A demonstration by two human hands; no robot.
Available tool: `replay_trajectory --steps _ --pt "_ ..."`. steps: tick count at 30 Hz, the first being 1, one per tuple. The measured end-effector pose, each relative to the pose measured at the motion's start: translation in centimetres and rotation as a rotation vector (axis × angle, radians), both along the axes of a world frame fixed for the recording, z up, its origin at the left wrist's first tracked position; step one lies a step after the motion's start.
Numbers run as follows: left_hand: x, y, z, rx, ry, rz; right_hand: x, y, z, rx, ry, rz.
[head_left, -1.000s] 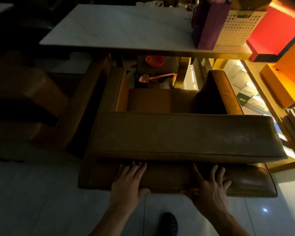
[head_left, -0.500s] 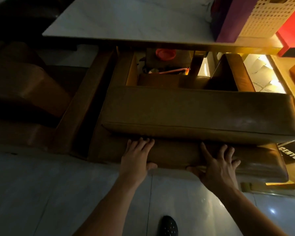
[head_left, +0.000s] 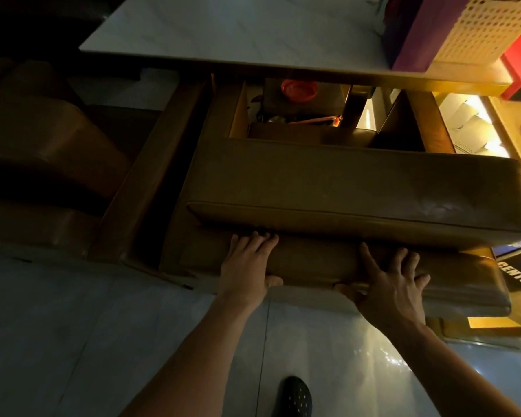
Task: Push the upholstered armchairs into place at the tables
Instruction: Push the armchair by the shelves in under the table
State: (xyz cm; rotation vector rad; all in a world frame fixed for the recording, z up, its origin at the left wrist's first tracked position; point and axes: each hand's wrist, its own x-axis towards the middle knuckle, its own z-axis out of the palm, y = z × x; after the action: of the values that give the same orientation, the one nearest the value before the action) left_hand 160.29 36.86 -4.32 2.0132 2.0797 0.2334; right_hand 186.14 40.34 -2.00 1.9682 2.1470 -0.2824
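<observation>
While both palms press flat against its lower back panel, the tan leather upholstered armchair (head_left: 352, 188) sits with its seat partly under the white marble-topped table (head_left: 238, 28); left hand (head_left: 247, 266) and right hand (head_left: 391, 284) have fingers spread wide, gripping nothing.

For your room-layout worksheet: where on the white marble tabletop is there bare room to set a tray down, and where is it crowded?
The white marble tabletop is bare from its left corner across to the purple box. The right end is crowded: that box and a cream perforated basket stand together.
</observation>
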Motion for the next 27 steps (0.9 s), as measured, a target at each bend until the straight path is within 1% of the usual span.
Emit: replay_trajectory --steps 5,12,21,27 --pt "-0.1 0.1 -0.4 -0.002 0.009 -0.003 0.1 0.4 -0.4 -0.002 -0.039 0.009" --pt "0.1 0.4 0.1 -0.018 0.023 0.0 0.1 0.6 -0.3 -0.028 -0.029 0.007" --pt "0.9 0.4 0.4 -0.107 0.053 0.059 -0.1 0.3 0.0 -0.032 -0.083 0.007" --pt "1.4 0.2 1.9 -0.23 -0.006 0.098 -0.2 0.4 1.2 -0.118 -0.113 0.019"
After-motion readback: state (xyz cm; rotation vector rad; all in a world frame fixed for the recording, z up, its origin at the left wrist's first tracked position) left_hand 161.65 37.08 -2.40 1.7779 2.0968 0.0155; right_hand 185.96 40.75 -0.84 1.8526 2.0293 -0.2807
